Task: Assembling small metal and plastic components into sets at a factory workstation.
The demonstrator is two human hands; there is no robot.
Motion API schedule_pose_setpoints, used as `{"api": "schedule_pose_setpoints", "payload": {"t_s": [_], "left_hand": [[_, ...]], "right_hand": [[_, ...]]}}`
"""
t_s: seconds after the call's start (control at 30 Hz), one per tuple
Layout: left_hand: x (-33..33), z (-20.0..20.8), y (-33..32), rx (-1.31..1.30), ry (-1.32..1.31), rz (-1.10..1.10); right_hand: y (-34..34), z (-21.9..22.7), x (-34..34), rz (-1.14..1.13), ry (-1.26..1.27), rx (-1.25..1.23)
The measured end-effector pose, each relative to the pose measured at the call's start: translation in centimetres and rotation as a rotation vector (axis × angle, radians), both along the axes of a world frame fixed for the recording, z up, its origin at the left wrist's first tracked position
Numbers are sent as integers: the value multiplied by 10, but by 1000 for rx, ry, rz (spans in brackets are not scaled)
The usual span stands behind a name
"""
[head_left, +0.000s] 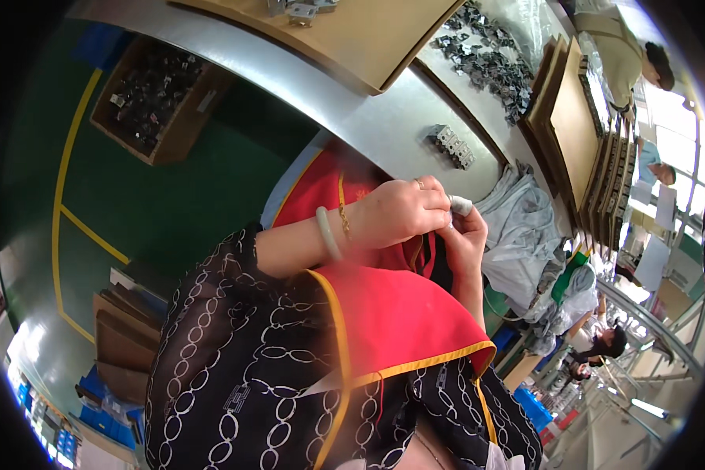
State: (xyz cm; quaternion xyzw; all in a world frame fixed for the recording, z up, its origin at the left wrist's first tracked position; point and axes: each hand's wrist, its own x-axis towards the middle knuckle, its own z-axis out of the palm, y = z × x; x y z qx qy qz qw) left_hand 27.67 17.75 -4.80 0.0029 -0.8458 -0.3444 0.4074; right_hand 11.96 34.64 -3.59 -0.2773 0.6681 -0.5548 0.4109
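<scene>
In front of the red apron [403, 317] with yellow trim, my two hands meet at the fingertips. My left hand [403, 211], a pale bangle and a gold chain at its wrist, is closed with its fingers curled. Against it presses my right hand [470, 239], thumb and fingers pinched together. A white wrap [460, 205] covers one of the right fingers. Whatever lies between the fingertips is hidden. Just beyond the hands, on the metal table [352, 117], sits a small block of silvery metal parts [451, 146].
Many small metal parts [489, 63] lie loose at the far right, near stacked brown boards [560, 117]. Grey cloth [525, 227] bunches at the table's right. A brown board [329, 39] lies at the back. On the green floor stands a carton [153, 98] of dark parts. Other people work at right.
</scene>
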Motion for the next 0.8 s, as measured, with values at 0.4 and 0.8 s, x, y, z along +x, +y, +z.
{"api": "schedule_pose_setpoints", "payload": {"t_s": [0.4, 0.8], "left_hand": [[9, 15, -10, -80, -22, -18], [-30, -1, -55, -118, -580, 389]], "right_hand": [[-5, 18, 14, 77, -224, 160], [-15, 24, -47, -334, 144, -9]]}}
